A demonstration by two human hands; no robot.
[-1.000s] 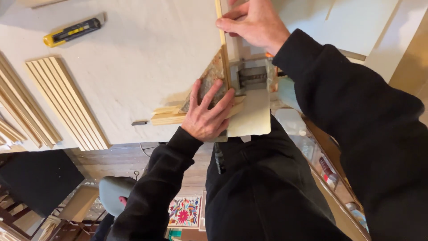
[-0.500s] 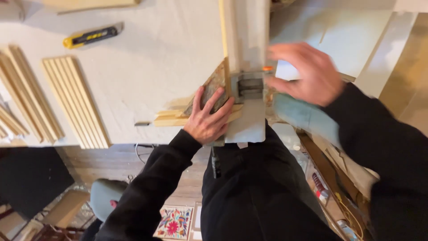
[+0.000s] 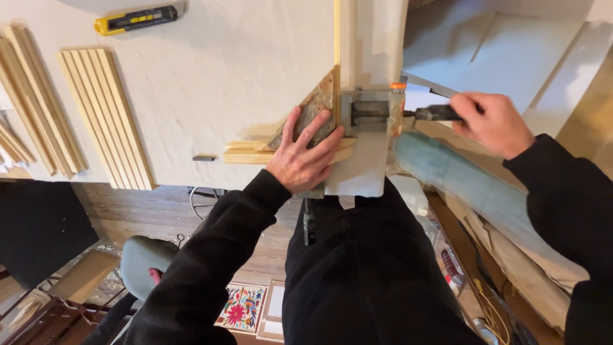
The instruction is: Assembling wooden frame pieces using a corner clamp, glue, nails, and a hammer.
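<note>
My left hand (image 3: 305,158) lies flat, fingers spread, on a worn metal corner clamp (image 3: 314,108) and the pale wooden strips (image 3: 250,153) under it, at the white table's near edge. A long wooden strip (image 3: 336,38) runs away from the clamp toward the far side. The clamp's threaded screw (image 3: 370,112) points right, with an orange collar (image 3: 398,86) at its end. My right hand (image 3: 491,122) is closed around the dark handle (image 3: 434,114) of that screw, just off the table's right edge.
A yellow-and-black utility knife (image 3: 136,18) lies at the far left. Bundles of wooden strips (image 3: 105,112) rest on the white table (image 3: 211,83) at left. White boards (image 3: 511,45) and rolled material (image 3: 472,191) crowd the right. A floor with a patterned tile (image 3: 240,308) shows below.
My right hand came down from the far end of the long strip and took hold of the clamp's screw handle. My left hand stayed pressed on the clamp.
</note>
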